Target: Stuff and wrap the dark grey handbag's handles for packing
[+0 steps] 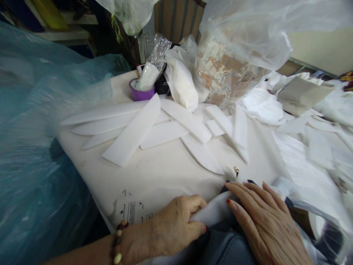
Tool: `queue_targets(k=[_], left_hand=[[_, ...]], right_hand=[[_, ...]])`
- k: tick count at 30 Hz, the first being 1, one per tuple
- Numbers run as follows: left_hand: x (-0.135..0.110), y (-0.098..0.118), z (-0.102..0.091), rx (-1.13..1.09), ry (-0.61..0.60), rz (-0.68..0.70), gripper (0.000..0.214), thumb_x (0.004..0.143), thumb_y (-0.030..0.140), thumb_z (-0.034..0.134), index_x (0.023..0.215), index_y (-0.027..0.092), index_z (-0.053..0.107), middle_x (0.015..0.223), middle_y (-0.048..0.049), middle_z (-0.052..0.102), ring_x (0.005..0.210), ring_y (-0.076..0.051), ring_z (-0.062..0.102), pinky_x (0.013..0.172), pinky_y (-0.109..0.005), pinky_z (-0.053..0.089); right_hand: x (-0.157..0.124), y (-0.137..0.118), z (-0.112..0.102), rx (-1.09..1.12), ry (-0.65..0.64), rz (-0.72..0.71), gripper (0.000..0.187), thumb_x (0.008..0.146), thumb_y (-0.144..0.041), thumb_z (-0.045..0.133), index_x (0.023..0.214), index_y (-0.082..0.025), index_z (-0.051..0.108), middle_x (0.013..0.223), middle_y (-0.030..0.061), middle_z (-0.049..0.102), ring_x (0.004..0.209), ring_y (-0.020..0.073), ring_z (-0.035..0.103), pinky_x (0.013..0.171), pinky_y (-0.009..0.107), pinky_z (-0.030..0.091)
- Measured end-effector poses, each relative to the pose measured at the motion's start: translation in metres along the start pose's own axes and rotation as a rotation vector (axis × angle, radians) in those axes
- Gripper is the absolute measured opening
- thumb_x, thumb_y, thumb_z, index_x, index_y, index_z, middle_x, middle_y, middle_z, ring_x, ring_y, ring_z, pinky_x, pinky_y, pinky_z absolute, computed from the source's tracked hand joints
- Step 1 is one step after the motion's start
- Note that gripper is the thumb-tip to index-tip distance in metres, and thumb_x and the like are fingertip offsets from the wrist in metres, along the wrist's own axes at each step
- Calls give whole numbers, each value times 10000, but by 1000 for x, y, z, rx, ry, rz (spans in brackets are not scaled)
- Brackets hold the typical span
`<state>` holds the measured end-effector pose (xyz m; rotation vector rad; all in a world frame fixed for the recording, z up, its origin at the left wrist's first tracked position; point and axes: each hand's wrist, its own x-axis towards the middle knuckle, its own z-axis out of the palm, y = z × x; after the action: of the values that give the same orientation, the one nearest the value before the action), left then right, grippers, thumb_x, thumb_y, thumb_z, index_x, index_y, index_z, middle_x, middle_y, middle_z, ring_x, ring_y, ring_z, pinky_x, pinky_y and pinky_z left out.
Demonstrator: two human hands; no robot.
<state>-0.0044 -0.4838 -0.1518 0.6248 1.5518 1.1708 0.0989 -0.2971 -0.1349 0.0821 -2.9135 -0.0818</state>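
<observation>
My left hand, with a beaded bracelet at the wrist, pinches the edge of a white foam strip between thumb and fingers. My right hand lies palm down with its fingers stretched out, its thumb against the same strip. Under both hands is a dark blue, grained leather-like item, mostly hidden, so its kind is unclear. A small gold-coloured metal fitting shows just past my right fingers. Beyond my hands, several loose white foam strips with curved ends overlap on the pale tabletop.
At the back are a purple tape roll, rolled bubble wrap and a clear bag of tags with strings. Bluish plastic sheeting hangs at the left. White wrapping material is heaped on the right.
</observation>
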Motion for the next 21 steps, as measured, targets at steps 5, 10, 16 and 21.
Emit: queue_targets(k=[5, 10, 16, 21], left_hand=[[6, 0, 0, 18, -17, 10, 119, 669, 148, 522, 783, 180, 534, 718, 51, 502, 653, -111, 459, 574, -212, 346], [5, -5, 8, -66, -50, -67, 46, 715, 210, 509, 754, 185, 508, 660, 51, 440, 617, -108, 409, 552, -220, 337], [1, -14, 26, -66, -9, -47, 303, 903, 390, 339, 865, 186, 560, 793, -26, 560, 781, -172, 520, 783, -312, 430], [-2, -27, 39, -223, 98, 49, 457, 918, 447, 317, 1240, 151, 447, 1093, -118, 615, 982, -218, 574, 928, -376, 425]], right_hand=[[0, 2, -2, 21, 10, -25, 368, 959, -375, 318, 1094, -185, 602, 1055, 31, 701, 1012, 242, 591, 969, 461, 336], [1, 5, -3, 23, -16, -62, 395, 962, -377, 291, 1122, -208, 610, 1069, 20, 700, 1001, 238, 603, 946, 457, 353], [3, 4, -2, 24, -27, -82, 424, 968, -357, 246, 1117, -264, 632, 1087, -14, 699, 1002, 237, 610, 934, 462, 360], [5, 1, -3, 7, -53, -77, 380, 958, -353, 304, 1130, -238, 622, 1094, -17, 697, 1008, 245, 608, 925, 462, 358]])
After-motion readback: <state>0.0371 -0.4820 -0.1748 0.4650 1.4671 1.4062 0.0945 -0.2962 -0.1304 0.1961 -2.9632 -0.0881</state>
